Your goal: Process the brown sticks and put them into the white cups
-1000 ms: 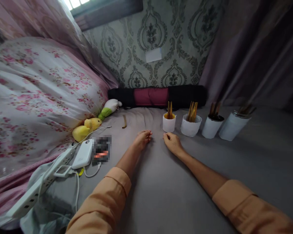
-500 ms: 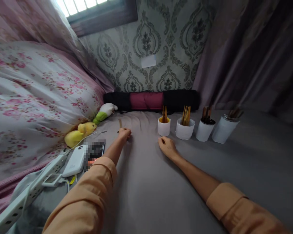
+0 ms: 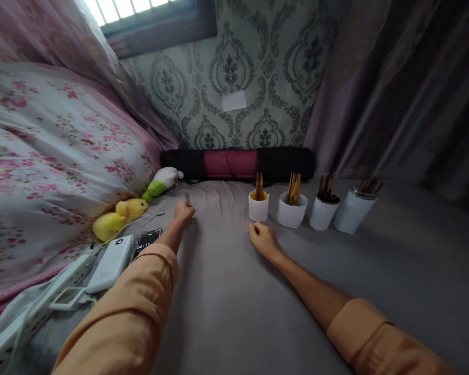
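My left hand is closed around a few thin brown sticks, whose upper ends poke out above the fingers. It is over the grey sheet, to the right of the soft toys. My right hand rests on the sheet in a loose fist, with nothing seen in it. Just beyond it stands a small white cup with thin yellowish sticks upright inside. To its right are a wider white cup with similar sticks, a white cup with a dark rim holding brown sticks, and a taller tilted-looking white container with darker sticks.
A black and maroon roll lies along the patterned wall. At left are a yellow plush toy, a green and white plush toy, a white power bank, a phone and a power strip with cables.
My left hand has turned slightly and moved a little left, so less of the sticks shows. My right hand stays by the first cup. The whole view has shifted slightly.
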The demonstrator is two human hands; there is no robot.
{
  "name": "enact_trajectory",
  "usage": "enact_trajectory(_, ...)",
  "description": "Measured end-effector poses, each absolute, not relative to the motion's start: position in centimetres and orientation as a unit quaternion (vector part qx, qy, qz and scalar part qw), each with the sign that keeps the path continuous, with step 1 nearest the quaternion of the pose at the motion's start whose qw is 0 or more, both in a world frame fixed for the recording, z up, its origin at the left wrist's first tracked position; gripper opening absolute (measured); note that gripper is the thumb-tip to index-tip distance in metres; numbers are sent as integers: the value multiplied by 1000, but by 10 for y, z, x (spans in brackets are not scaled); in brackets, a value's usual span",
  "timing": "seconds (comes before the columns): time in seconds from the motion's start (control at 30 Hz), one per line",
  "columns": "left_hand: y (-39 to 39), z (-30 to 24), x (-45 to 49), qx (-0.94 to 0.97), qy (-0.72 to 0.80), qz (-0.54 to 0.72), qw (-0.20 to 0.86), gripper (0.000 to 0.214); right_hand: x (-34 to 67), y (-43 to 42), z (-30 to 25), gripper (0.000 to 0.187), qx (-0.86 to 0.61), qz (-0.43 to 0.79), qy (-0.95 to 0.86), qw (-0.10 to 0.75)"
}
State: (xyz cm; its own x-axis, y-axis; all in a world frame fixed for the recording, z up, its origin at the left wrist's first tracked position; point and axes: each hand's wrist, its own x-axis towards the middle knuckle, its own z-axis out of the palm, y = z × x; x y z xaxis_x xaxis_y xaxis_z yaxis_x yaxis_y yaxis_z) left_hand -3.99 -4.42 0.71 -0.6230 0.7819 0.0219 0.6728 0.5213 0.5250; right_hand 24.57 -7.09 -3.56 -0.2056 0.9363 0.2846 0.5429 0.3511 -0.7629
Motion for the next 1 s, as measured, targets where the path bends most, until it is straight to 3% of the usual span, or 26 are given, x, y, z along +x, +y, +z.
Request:
enact_trajectory(0.43, -36, 6, -58, 448, 883, 139, 31, 29, 247, -72, -34, 31, -513, 246, -740, 359)
enact_trajectory(1.0, -28, -5, -66, 476, 875, 91, -9, 33, 246, -72, -34, 32, -511, 241, -744, 357)
